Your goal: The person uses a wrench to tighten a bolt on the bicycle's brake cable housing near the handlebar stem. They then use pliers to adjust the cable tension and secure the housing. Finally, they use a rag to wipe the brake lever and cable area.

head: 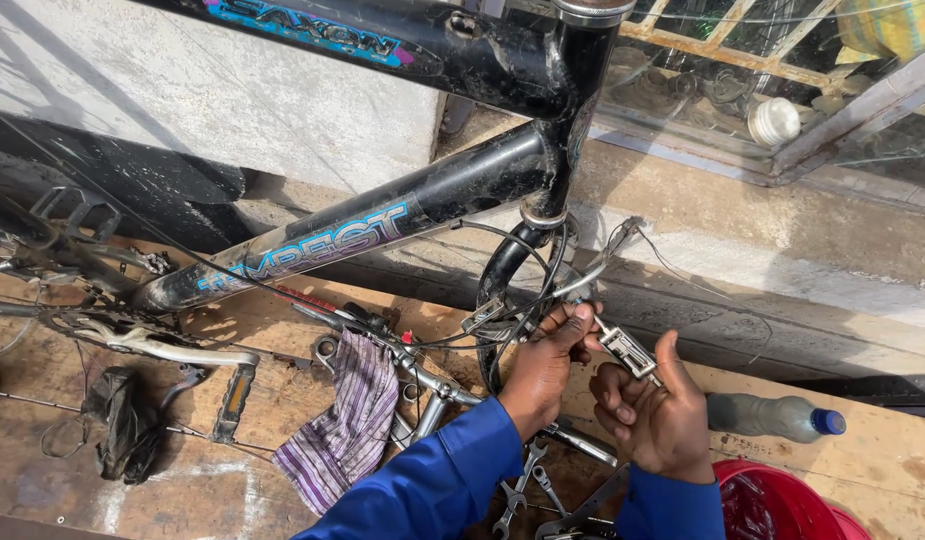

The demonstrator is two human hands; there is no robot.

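Both hands meet just beside the fork (497,285) of a black bike frame (402,205). The left hand (547,365) pinches the cables (502,320) near the fork, fingers closed on them. The right hand (652,415) curls around a small metal brake part (627,350), thumb up beside it. Below on the wooden bench (182,480) lie a striped rag (347,420), spanners (527,480) and a pedal (232,400). A plastic bottle (772,417) lies right of the hands, above a red tub (782,505).

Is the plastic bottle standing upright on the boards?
No, the plastic bottle lies on its side beside the right hand.
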